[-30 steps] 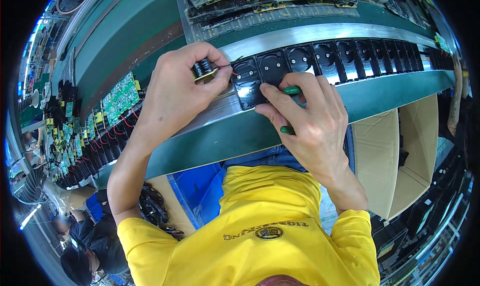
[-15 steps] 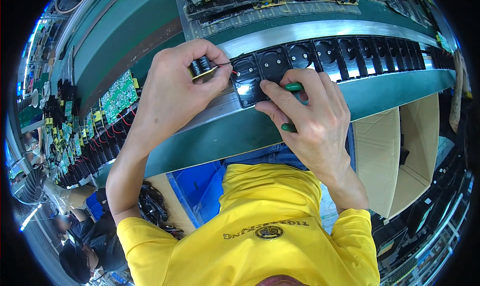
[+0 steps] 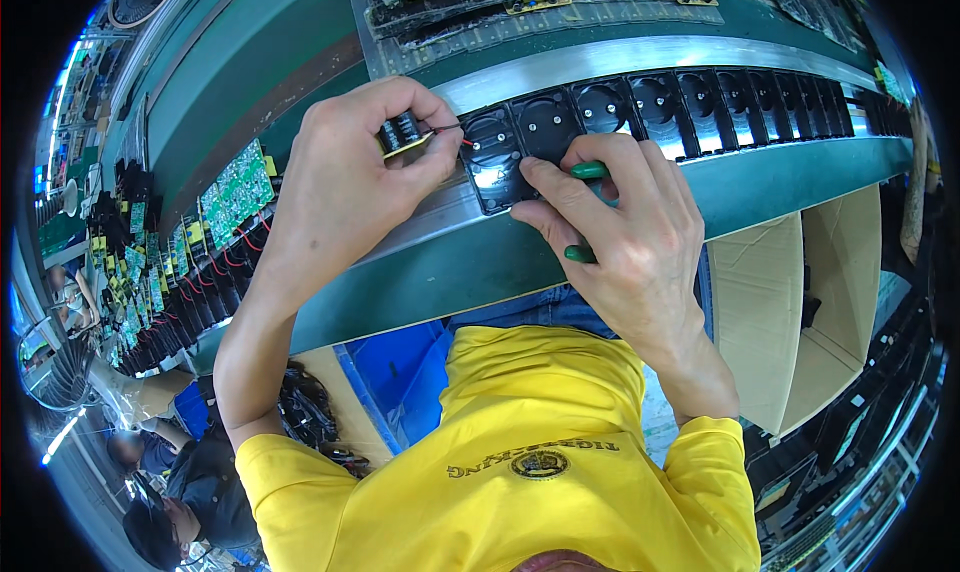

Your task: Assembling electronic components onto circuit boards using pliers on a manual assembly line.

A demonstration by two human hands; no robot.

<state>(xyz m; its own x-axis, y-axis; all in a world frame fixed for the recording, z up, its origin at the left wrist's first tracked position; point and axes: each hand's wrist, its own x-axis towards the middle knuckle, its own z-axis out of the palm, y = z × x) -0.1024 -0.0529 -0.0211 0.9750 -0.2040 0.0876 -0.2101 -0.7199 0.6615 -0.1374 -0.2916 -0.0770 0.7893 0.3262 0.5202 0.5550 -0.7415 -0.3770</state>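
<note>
Currently, left hand (image 3: 365, 162): thumb and index finger closed in a pinch on the small circuit board (image 3: 401, 134) with dark cylindrical components, held up just left of the first black housing.
Wires (image 3: 447, 129): thin, one red and one black, between the pinching fingertips and that housing.
Right hand (image 3: 625, 207): curled around a green-handled tool (image 3: 589, 171), whose two grips show among the fingers, its working end hidden; index finger and thumb tips meet the right side of the first housing.
First black housing (image 3: 492, 162): left end of the row, with two screw heads in its upper half.
Housing row (image 3: 655, 112): black plastic shells side by side along a metal rail (image 3: 640, 59) on the green bench (image 3: 440, 272).
Left of the forearm: green circuit boards (image 3: 235, 190) with red wires.
Right of the right forearm: an open cardboard box (image 3: 755, 317).
Lower left: a co-worker (image 3: 205, 492) in dark clothing.
</note>
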